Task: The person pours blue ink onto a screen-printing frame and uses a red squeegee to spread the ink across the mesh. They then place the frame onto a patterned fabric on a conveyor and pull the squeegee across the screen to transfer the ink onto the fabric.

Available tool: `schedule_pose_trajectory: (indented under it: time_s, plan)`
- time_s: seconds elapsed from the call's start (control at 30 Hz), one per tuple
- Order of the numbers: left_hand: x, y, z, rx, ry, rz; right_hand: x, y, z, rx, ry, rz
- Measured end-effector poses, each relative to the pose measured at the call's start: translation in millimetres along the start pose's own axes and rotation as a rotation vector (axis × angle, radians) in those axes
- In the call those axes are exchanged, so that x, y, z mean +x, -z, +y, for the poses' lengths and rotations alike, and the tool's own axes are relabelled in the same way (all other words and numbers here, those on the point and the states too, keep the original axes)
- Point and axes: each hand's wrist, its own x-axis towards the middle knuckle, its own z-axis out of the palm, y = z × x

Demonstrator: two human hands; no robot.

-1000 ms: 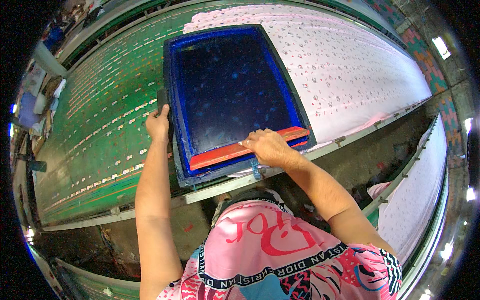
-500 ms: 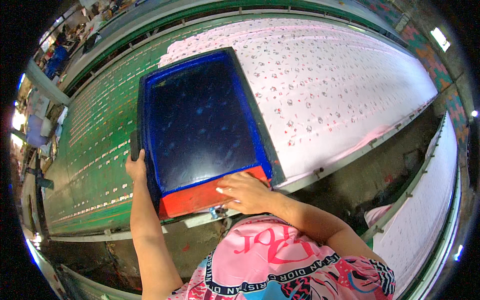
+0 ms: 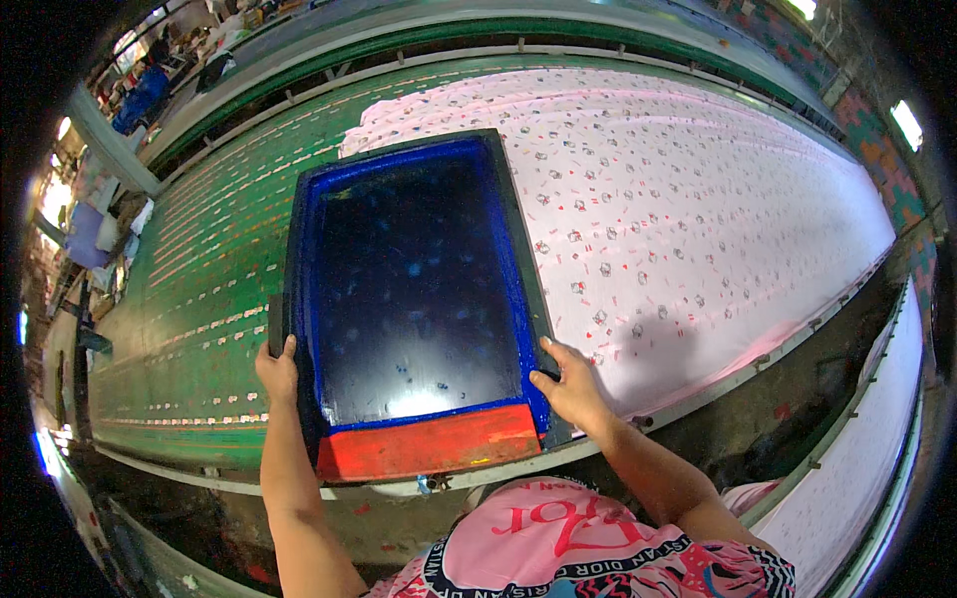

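Note:
A silk-screen printing frame (image 3: 419, 289) with dark mesh, a blue border and black outer edges lies over the green table and the pale pink cloth. Red colour fills its near end (image 3: 429, 444). My left hand (image 3: 278, 371) is closed round a black handle (image 3: 275, 319) on the frame's left side. On the right side my right hand (image 3: 573, 384) grips the frame's edge, thumb toward the blue border. The printed cloth (image 3: 638, 229) with small scattered motifs in red and dark lines stretches away to the right.
Green tabletop (image 3: 189, 329) with rows of small pale marks extends left. A metal rail (image 3: 698, 404) with small stops runs along its near edge. Another cloth-covered table (image 3: 847, 458) stands at the lower right, and a further table (image 3: 449, 40) lies behind. Clutter (image 3: 100, 214) fills the far left.
My right hand has left the red near end and now grips the frame's right edge. My left hand stays on the handle. The whole view has shifted slightly.

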Motion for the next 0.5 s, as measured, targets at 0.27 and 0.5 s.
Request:
schedule_pose_trajectory:
  time_s: [0.27,0.5]
  plan:
    - [2,-4,2,-0.087,0.108,-0.092,2,9,-27,-0.038,0.006,0.043]
    - [13,12,-2,-0.174,0.169,-0.13,-9,27,-73,0.124,0.007,0.028]
